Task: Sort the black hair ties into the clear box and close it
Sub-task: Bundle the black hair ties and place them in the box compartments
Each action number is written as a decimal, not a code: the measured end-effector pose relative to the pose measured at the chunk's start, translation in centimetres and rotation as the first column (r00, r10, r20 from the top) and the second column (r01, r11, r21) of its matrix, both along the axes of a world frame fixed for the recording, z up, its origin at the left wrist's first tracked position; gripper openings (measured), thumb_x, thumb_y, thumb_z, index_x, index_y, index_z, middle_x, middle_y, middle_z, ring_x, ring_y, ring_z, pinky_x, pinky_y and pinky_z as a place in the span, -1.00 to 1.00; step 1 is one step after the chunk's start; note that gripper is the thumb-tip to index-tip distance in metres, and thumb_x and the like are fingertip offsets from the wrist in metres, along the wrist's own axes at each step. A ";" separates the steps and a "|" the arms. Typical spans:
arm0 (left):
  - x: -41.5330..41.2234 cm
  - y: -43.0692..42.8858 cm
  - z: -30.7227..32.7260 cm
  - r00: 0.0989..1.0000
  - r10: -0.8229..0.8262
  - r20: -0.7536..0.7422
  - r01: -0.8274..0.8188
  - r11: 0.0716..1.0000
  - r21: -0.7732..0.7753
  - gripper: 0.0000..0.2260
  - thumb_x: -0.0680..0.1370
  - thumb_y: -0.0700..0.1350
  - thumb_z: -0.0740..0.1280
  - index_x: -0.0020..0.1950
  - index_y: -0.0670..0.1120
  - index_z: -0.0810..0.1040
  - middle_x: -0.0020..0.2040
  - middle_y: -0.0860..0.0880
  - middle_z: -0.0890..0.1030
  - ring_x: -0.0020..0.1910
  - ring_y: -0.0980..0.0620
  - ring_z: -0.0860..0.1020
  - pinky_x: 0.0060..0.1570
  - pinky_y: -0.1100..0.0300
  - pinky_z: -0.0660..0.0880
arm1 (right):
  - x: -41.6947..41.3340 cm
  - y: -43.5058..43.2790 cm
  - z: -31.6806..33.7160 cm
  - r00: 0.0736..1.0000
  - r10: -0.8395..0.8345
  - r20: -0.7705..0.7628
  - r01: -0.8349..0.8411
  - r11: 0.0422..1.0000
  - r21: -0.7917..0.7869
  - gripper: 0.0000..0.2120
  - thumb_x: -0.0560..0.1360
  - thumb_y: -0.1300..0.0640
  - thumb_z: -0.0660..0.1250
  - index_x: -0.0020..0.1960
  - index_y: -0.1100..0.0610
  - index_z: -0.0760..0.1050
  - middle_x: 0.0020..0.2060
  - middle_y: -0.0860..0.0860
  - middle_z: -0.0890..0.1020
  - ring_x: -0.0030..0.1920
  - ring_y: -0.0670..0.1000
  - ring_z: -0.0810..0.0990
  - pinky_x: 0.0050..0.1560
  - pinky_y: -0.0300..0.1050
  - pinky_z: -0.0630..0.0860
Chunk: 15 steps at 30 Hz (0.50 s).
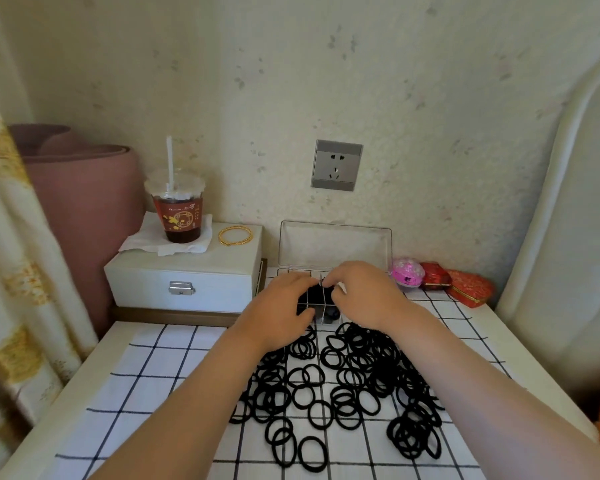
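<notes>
Both my left hand (pixel 281 303) and right hand (pixel 361 292) press black hair ties (pixel 343 386) into the clear box (pixel 333 244) at the counter's far edge, their grasp hidden; next I gather more from the pile.

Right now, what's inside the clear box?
Black hair ties fill the compartments of the clear box that show between the left hand and right hand. The hands cover most of the box, so its other compartments cannot be seen.
</notes>
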State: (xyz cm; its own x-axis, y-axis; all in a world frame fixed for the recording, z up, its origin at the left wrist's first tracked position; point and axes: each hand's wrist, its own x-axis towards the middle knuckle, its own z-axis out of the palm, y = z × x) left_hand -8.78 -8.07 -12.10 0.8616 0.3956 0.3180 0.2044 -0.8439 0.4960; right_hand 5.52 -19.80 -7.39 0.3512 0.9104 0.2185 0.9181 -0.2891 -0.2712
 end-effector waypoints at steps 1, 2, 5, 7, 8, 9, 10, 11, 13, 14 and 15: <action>-0.6 -0.3 0.1 0.999 -0.001 0.032 0.000 0.999 0.036 -0.56 0.57 -0.10 0.31 0.45 0.04 0.39 0.37 0.09 0.43 0.39 0.12 0.32 0.34 0.27 0.26 | -0.7 -0.3 -0.2 0.999 0.024 -0.040 -0.023 1.000 0.017 -0.70 0.55 0.20 0.24 0.20 0.03 0.63 0.14 -0.03 0.65 0.10 -0.02 0.60 0.19 -0.04 0.52; -1.2 -0.5 0.2 0.998 0.007 0.060 -0.011 0.997 0.073 -0.60 0.56 -0.13 0.31 0.40 0.03 0.44 0.28 0.10 0.47 0.30 0.13 0.36 0.25 0.30 0.30 | -1.4 -0.5 -0.5 0.996 0.049 -0.081 -0.048 0.999 0.016 -0.71 0.55 0.20 0.24 0.19 0.02 0.64 0.12 -0.06 0.66 0.06 -0.06 0.61 0.17 -0.07 0.54; -3.4 -1.0 0.8 0.995 0.053 0.085 -0.060 0.995 0.081 -0.70 0.56 -0.15 0.33 0.29 0.01 0.51 0.12 0.12 0.51 0.12 0.17 0.45 0.12 0.32 0.39 | -3.6 -1.4 -1.2 0.967 0.113 -0.229 -0.129 0.990 -0.057 -0.74 0.59 0.16 0.27 0.20 0.00 0.64 0.14 -0.12 0.66 -0.02 -0.23 0.59 0.09 -0.31 0.50; -5.1 -1.1 0.9 0.996 0.083 0.015 -0.084 0.996 0.017 -0.77 0.56 -0.12 0.33 0.20 0.05 0.54 0.04 0.15 0.52 0.03 0.18 0.48 0.07 0.27 0.46 | -4.9 -2.2 -1.6 0.949 0.125 -0.289 -0.161 0.982 -0.103 -0.75 0.59 0.14 0.29 0.21 -0.01 0.63 0.15 -0.15 0.65 -0.12 -0.35 0.52 -0.04 -0.50 0.39; -6.0 -1.2 0.9 0.995 0.092 -0.033 -0.092 0.996 -0.006 -0.82 0.56 -0.10 0.34 0.15 0.08 0.56 0.01 0.17 0.52 0.00 0.19 0.49 0.04 0.26 0.48 | -5.5 -2.6 -1.8 0.947 0.128 -0.295 -0.172 0.977 -0.127 -0.75 0.57 0.13 0.31 0.21 -0.02 0.63 0.14 -0.16 0.65 -0.16 -0.38 0.49 -0.10 -0.53 0.35; -6.8 -1.4 0.9 0.992 0.099 -0.080 -0.101 0.995 -0.024 -0.86 0.55 -0.07 0.35 0.08 0.11 0.57 -0.01 0.18 0.53 -0.02 0.18 0.50 0.00 0.27 0.47 | -6.0 -3.0 -2.0 0.945 0.136 -0.297 -0.188 0.970 -0.155 -0.75 0.55 0.11 0.35 0.21 -0.03 0.63 0.12 -0.16 0.65 -0.18 -0.38 0.48 -0.12 -0.53 0.34; -7.6 -1.6 0.9 0.986 0.106 -0.131 -0.112 0.993 -0.037 -0.90 0.53 -0.05 0.37 0.02 0.12 0.58 -0.03 0.18 0.53 -0.03 0.18 0.51 -0.04 0.30 0.46 | -6.5 -3.4 -2.0 0.941 0.149 -0.303 -0.211 0.960 -0.184 -0.75 0.52 0.09 0.39 0.19 -0.04 0.63 0.09 -0.16 0.66 -0.18 -0.35 0.50 -0.12 -0.50 0.37; -8.4 -2.0 1.0 0.977 0.111 -0.182 -0.120 0.992 -0.044 -0.94 0.51 -0.02 0.39 -0.04 0.13 0.59 -0.05 0.17 0.53 -0.04 0.17 0.53 -0.08 0.32 0.44 | -7.0 -3.8 -2.0 0.934 0.160 -0.320 -0.236 0.947 -0.216 -0.76 0.49 0.08 0.44 0.15 -0.06 0.64 0.04 -0.16 0.66 -0.16 -0.31 0.53 -0.10 -0.44 0.42; -9.6 -3.0 1.3 0.953 0.087 -0.290 -0.119 0.988 -0.095 -0.96 0.47 0.03 0.43 -0.12 0.12 0.61 -0.09 0.15 0.56 -0.09 0.18 0.54 -0.13 0.30 0.44 | -7.9 -4.4 -1.6 0.914 0.161 -0.373 -0.282 0.912 -0.298 -0.79 0.42 0.06 0.50 0.06 -0.10 0.66 -0.06 -0.15 0.65 -0.11 -0.21 0.59 -0.05 -0.30 0.51; -10.2 -3.6 1.5 0.939 0.056 -0.341 -0.112 0.983 -0.147 -0.94 0.45 0.05 0.44 -0.13 0.12 0.62 -0.11 0.14 0.59 -0.14 0.19 0.55 -0.15 0.29 0.46 | -8.3 -4.7 -1.3 0.905 0.157 -0.395 -0.308 0.882 -0.355 -0.79 0.40 0.06 0.53 0.03 -0.09 0.66 -0.09 -0.15 0.65 -0.10 -0.18 0.60 -0.04 -0.26 0.53; -10.6 -4.2 1.6 0.924 0.018 -0.381 -0.099 0.976 -0.194 -0.92 0.43 0.04 0.46 -0.12 0.11 0.62 -0.13 0.13 0.60 -0.18 0.20 0.54 -0.17 0.29 0.47 | -8.7 -5.0 -1.2 0.898 0.155 -0.411 -0.335 0.847 -0.412 -0.77 0.39 0.07 0.54 0.03 -0.08 0.67 -0.14 -0.17 0.64 -0.12 -0.18 0.59 -0.06 -0.26 0.53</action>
